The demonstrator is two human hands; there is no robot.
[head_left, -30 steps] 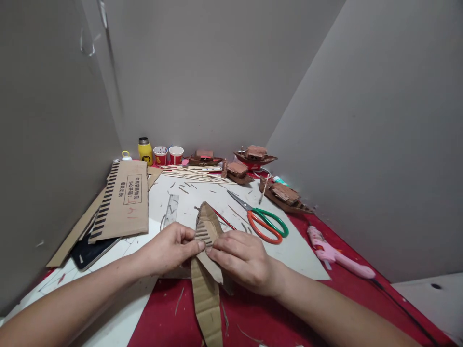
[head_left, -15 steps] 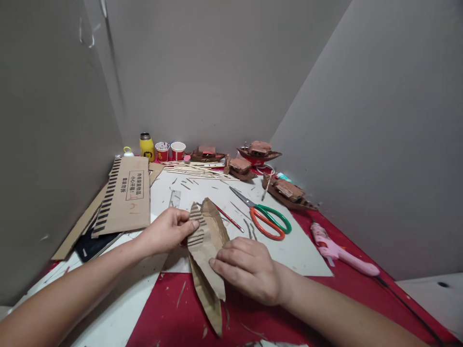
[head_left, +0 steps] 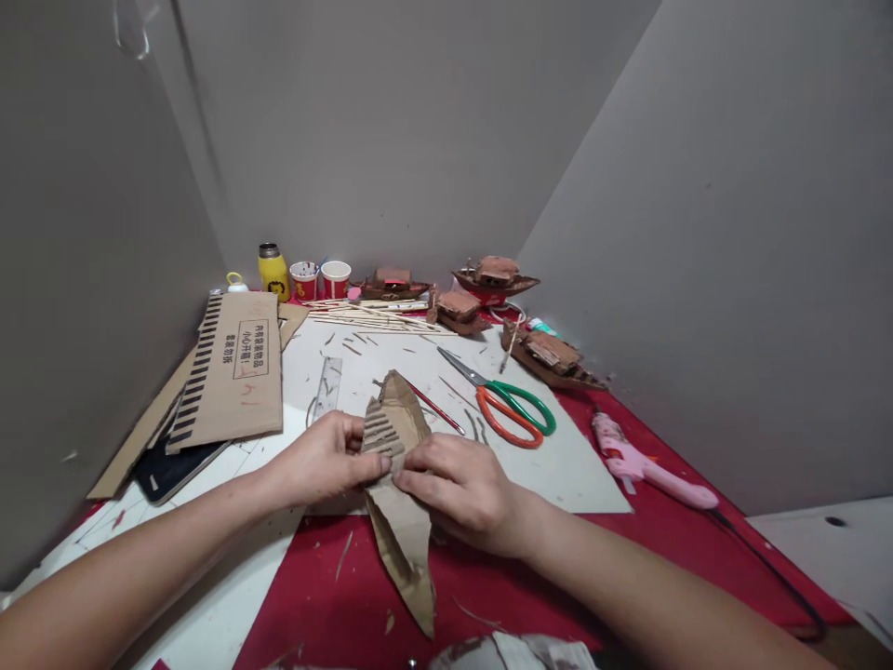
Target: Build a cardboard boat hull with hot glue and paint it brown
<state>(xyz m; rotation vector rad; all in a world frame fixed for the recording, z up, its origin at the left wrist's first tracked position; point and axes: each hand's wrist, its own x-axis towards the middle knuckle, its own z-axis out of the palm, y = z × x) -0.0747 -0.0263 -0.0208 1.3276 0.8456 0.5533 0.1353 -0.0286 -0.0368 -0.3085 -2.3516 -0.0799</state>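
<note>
A cardboard boat hull (head_left: 399, 530), folded from brown corrugated board with pointed ends, is held up over the table between both hands. My left hand (head_left: 339, 453) pinches its left side, thumb on the ribbed, peeled patch. On the right side, my right hand (head_left: 464, 484) has its thumb and fingers closed on the hull's wall close to the left thumb. Scissors (head_left: 513, 409) with one green and one orange handle lie just beyond the right hand. Behind the hull rest a red pencil (head_left: 438, 409) and a clear ruler (head_left: 327, 386).
Several finished brown cardboard boats (head_left: 551, 356) stand at the back and right. A pink glue gun (head_left: 652, 470) lies at the right edge. Printed cardboard sheets (head_left: 230, 372) are stacked left. Wooden sticks (head_left: 377, 318), paper cups (head_left: 336, 279) and a yellow bottle (head_left: 273, 272) sit at the back.
My right hand has shifted up along the hull, closer to the left thumb. The left thumb has moved lower on the ribbed patch. The whole view has shifted slightly.
</note>
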